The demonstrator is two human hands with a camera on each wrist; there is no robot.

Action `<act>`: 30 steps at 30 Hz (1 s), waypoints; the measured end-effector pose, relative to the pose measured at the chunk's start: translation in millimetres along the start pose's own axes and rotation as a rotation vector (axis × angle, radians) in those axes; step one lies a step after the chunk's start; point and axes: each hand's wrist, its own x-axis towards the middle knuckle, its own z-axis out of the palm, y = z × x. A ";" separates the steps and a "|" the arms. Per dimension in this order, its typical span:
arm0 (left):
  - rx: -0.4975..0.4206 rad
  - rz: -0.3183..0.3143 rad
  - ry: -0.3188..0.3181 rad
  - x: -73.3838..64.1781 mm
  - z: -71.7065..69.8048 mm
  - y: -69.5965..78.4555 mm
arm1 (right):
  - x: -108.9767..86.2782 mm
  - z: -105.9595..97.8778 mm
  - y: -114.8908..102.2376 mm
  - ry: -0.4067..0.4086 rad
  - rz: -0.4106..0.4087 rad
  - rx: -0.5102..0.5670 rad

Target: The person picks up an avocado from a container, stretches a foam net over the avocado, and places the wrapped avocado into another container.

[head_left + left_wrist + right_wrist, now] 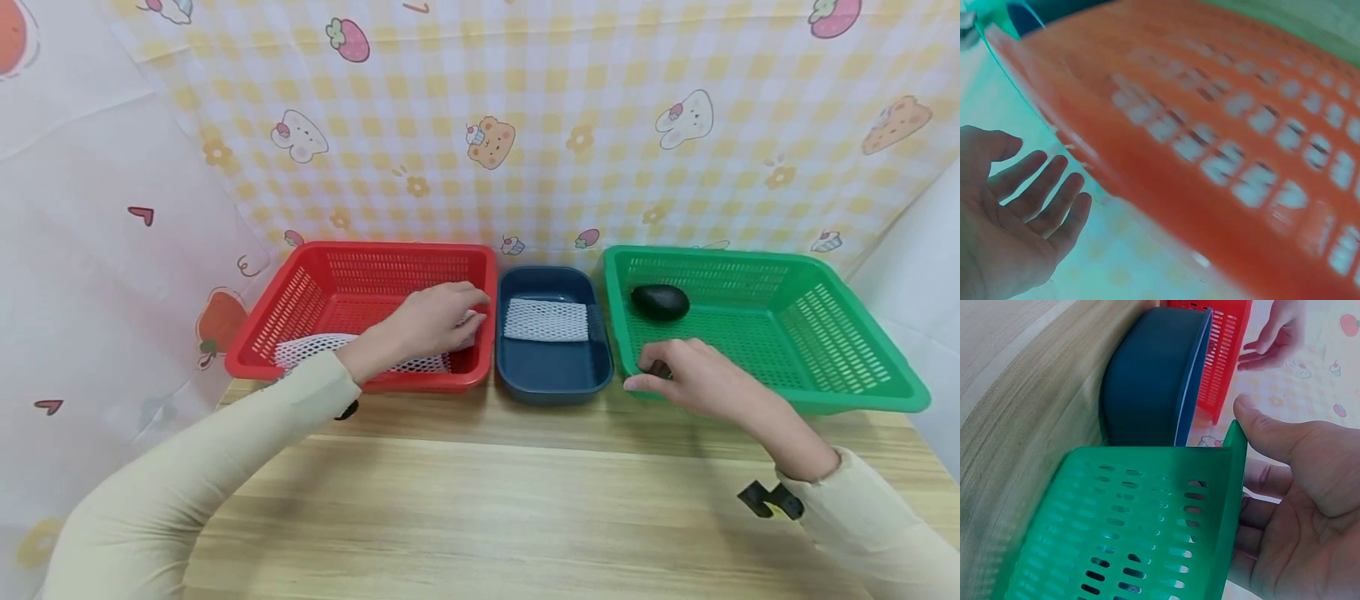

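Observation:
My left hand (438, 317) hovers over the right end of the red basket (322, 377), fingers loosely bent, with nothing in the palm in the left wrist view. White foam netting (315, 346) lies along that basket's front side, and more shows under the fingers. My right hand (693, 375) is at the front left corner of the green basket (847, 400), thumb near the rim and fingers loosely bent inside. A dark patch shows between thumb and fingers; what it is cannot be told. A dark avocado (660, 302) lies at the basket's back left.
Between the baskets stands a dark blue plastic bin (555, 387) holding a white foam net sleeve (546, 321). All three containers stand on a wooden table (495, 500), close to a patterned cloth (420, 100) behind them.

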 end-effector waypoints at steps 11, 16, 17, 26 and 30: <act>0.103 0.259 -0.085 6.3 30.0 48.5 | -0.9 1.2 -1.9 0.015 -0.017 -0.015; 0.149 0.283 -0.195 6.8 47.2 59.8 | -1.1 1.4 -2.3 0.019 -0.019 -0.017; 0.162 0.284 -0.210 6.8 50.0 60.9 | -1.0 1.4 -2.4 0.019 -0.018 -0.017; 0.255 0.272 -0.234 7.2 58.7 68.3 | -1.0 1.6 -2.3 0.026 -0.010 -0.026; 0.224 0.224 -0.291 10.0 56.4 72.6 | -1.5 2.1 -1.5 0.026 -0.006 -0.027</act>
